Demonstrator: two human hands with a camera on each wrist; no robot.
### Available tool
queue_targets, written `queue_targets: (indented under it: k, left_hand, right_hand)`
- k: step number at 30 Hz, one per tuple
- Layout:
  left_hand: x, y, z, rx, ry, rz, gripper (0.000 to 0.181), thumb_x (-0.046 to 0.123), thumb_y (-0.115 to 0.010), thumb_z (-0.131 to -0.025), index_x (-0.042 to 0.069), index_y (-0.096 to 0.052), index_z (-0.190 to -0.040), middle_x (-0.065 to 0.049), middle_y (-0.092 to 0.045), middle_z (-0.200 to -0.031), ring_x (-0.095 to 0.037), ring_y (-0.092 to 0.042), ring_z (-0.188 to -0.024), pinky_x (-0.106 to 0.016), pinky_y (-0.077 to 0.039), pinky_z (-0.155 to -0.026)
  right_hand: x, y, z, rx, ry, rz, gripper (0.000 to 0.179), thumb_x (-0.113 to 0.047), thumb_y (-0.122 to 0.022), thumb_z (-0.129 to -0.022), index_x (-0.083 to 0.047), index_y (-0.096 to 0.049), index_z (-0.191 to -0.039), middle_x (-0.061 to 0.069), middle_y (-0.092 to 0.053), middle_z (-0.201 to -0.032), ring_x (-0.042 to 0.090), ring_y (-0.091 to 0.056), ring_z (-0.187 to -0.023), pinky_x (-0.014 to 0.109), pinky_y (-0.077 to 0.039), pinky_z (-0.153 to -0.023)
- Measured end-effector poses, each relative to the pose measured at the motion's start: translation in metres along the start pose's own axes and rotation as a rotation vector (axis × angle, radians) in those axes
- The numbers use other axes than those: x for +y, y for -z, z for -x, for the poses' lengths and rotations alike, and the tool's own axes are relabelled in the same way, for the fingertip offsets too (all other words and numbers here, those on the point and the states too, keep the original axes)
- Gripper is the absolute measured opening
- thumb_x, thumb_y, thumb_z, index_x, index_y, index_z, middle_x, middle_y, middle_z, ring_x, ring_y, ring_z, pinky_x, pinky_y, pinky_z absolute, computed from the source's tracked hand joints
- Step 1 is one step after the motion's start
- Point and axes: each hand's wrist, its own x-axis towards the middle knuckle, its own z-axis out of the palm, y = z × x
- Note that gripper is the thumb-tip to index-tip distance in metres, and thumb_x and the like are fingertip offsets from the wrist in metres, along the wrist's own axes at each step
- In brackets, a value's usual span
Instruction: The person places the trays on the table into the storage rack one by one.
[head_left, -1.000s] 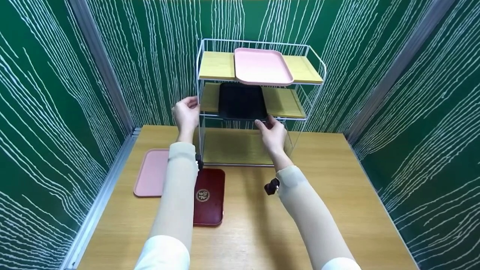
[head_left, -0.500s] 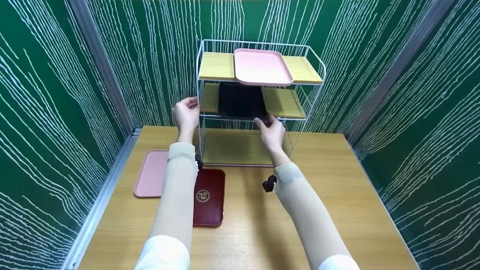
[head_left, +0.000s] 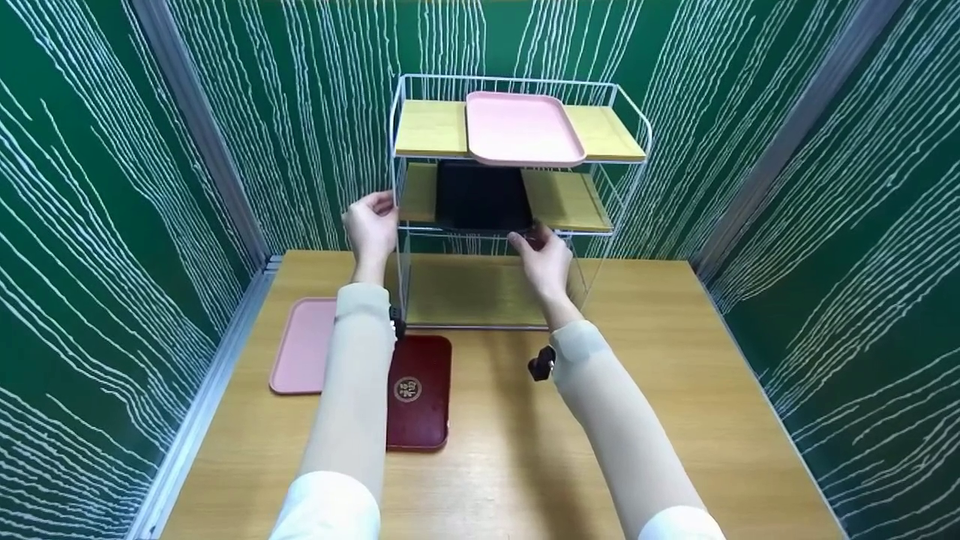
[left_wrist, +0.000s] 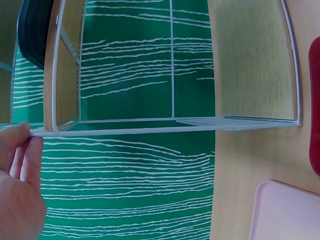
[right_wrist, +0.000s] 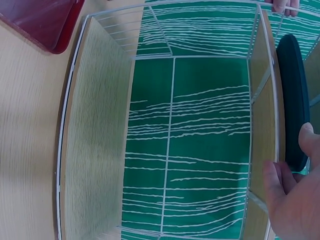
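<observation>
A white wire rack [head_left: 510, 328] with wooden shelves stands on the table. My left hand [head_left: 373, 229] grips its left front post at the middle shelf; the left wrist view shows thumb and fingers meeting around the wire [left_wrist: 125, 132]. On the middle shelf lies a black tray [head_left: 484, 196], its back part hidden under the top shelf. My right hand [head_left: 546, 259] pinches the tray's front right corner. In the right wrist view, the thumb [right_wrist: 307, 135] lies on the tray's edge [right_wrist: 294, 100] and the fingers are by the shelf's front edge.
A pink tray [head_left: 525, 129] rests on the top shelf, its front edge overhanging slightly. On the table at left lie another pink tray [head_left: 304, 345] and a dark red tray [head_left: 420, 405] with a gold emblem, both partly behind my left arm. Green patterned walls enclose the table.
The black tray has slid slightly back on the middle shelf, with my right hand following at its corner. My left hand keeps its hold on the post. The head view has shifted slightly.
</observation>
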Motion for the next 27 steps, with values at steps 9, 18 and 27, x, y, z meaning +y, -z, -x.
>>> queue_targets:
  k: [9,18,27]
  left_hand:
    - [0.001,0.0,0.0,-0.009,0.037,0.028,0.023,-0.002,-0.072,-0.1,0.005,-0.079,-0.122,-0.012,-0.078,-0.123,-0.023,-0.074,-0.116,-0.029,-0.059,-0.101]
    - [-0.001,-0.002,0.002,-0.026,0.052,0.052,0.023,0.0,-0.072,-0.101,0.005,-0.079,-0.122,-0.014,-0.076,-0.127,-0.022,-0.073,-0.117,-0.028,-0.058,-0.101]
    - [0.001,0.001,0.002,-0.012,0.023,0.011,0.023,0.002,-0.073,-0.101,0.005,-0.079,-0.123,-0.013,-0.077,-0.126,-0.023,-0.073,-0.117,-0.031,-0.058,-0.103]
  right_hand:
    - [0.007,0.015,-0.006,0.002,0.022,-0.014,0.055,-0.032,-0.077,-0.101,0.0,-0.065,-0.144,0.014,-0.077,-0.122,0.023,-0.072,-0.106,0.036,-0.06,-0.09]
    - [0.039,0.054,-0.025,0.289,0.274,-0.02,0.033,-0.015,-0.08,-0.098,0.004,-0.075,-0.125,0.017,-0.079,-0.111,0.028,-0.074,-0.095,0.032,-0.062,-0.086]
    - [0.074,0.105,-0.046,0.423,0.186,-0.054,0.038,-0.013,-0.079,-0.099,-0.002,-0.072,-0.134,0.015,-0.073,-0.124,0.027,-0.069,-0.113,0.034,-0.061,-0.095]
